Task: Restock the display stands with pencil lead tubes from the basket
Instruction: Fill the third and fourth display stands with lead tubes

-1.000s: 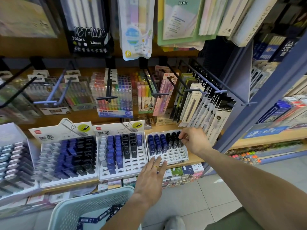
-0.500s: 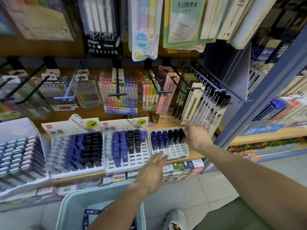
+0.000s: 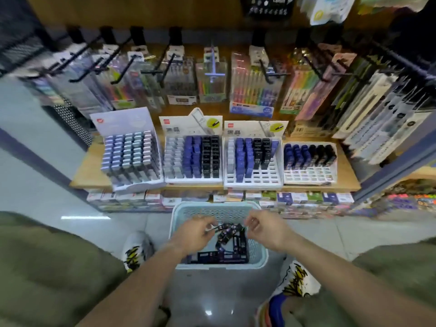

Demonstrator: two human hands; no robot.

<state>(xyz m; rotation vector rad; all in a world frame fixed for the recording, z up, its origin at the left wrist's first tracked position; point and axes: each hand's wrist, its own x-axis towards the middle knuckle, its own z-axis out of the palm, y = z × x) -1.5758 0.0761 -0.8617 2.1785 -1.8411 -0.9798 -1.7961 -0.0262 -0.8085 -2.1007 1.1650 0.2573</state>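
A: Tubes (image 3: 230, 241): location?

B: Dark tubes lie loose in the pale blue basket (image 3: 258, 252), which stands on the floor just in front of the shelf (image 3: 344, 178). More tubes stand upright in four stands along the shelf's front edge.

A: Stand status, left to right?

B: Stand one (image 3: 132, 159), near the shelf's left corner, holds grey-capped tubes in full rows. Stand two (image 3: 193, 159) is filled with grey, blue and black tubes. Stand three (image 3: 253, 161) holds blue and black tubes at the back; its front slots on the right side are vacant. Stand four (image 3: 309, 161), nearest the shelf's right corner, has one back row of blue and black tubes; its front rows are vacant.

A: Hand status?

B: Both hands are over the basket. Left hand (image 3: 195, 233): fingers curled, pinching a dark tube at the fingertips. Right hand (image 3: 264, 228): fingers curled close to the same cluster of tubes; motion blur prevents confirming whether it is grasping anything.

A: Surroundings?

B: Pen packs (image 3: 252, 81) hang on hooks above the shelf. Two shoes, left (image 3: 136, 250) and right (image 3: 295, 283), flank the basket.
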